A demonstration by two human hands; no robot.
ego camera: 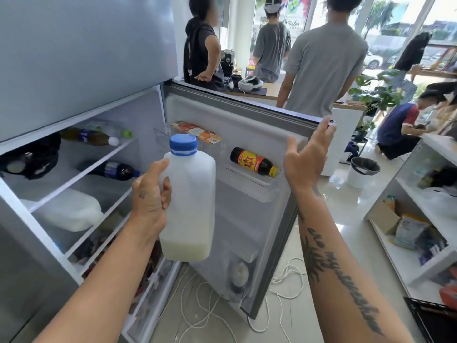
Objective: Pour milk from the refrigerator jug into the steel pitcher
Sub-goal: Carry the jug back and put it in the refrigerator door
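My left hand (151, 194) grips a translucent plastic milk jug (189, 201) with a blue screw cap, held upright in front of the open refrigerator. A shallow layer of milk sits at the jug's bottom. My right hand (306, 154) is spread open, fingers up, at the outer edge of the open refrigerator door (249, 219), fingertips near its top corner; I cannot tell whether it touches. No steel pitcher is in view.
Refrigerator shelves (81, 169) at left hold dark bottles and a second white jug (71, 214). A dark bottle (254, 162) lies in the door rack. White cords lie on the floor. A white shelf unit (415, 219) stands right. Several people stand behind the door.
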